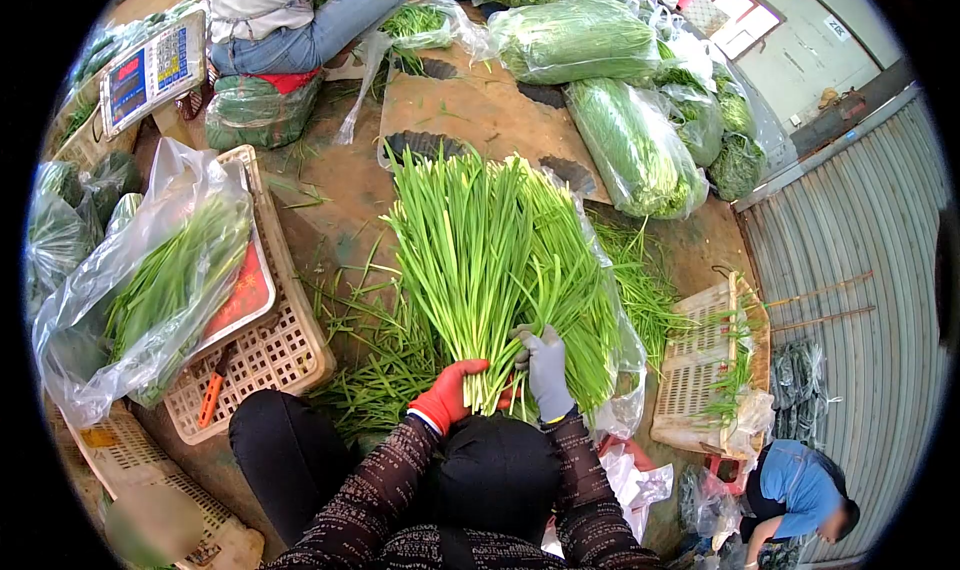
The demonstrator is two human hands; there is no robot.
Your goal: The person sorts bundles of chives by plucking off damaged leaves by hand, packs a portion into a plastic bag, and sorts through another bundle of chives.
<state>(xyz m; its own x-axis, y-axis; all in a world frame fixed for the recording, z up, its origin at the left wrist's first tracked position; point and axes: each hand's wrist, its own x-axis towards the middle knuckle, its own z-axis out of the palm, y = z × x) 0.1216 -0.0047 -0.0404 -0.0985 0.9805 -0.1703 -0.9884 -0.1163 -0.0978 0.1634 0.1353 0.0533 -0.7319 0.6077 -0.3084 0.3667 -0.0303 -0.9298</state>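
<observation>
A thick bundle of garlic chives (462,260) stands fanned out in front of me, pale cut ends toward my body. My left hand (447,398), in a red glove, is wrapped round the lower stalks. At the bundle's right side is my right hand (545,372), in a grey glove, its fingers curled in on some chive stalks. More chives (580,320) lie just right of it on clear plastic sheeting (628,345). Loose chive leaves (385,365) cover the ground to the left of the bundle.
At left, a bag of chives (180,270) rests on a tray over a plastic crate (255,365), with an orange-handled knife (211,398). A digital scale (153,75) stands behind. Bagged greens (575,40) lie at the back. Another crate (690,370) and a person in blue (800,490) are at right.
</observation>
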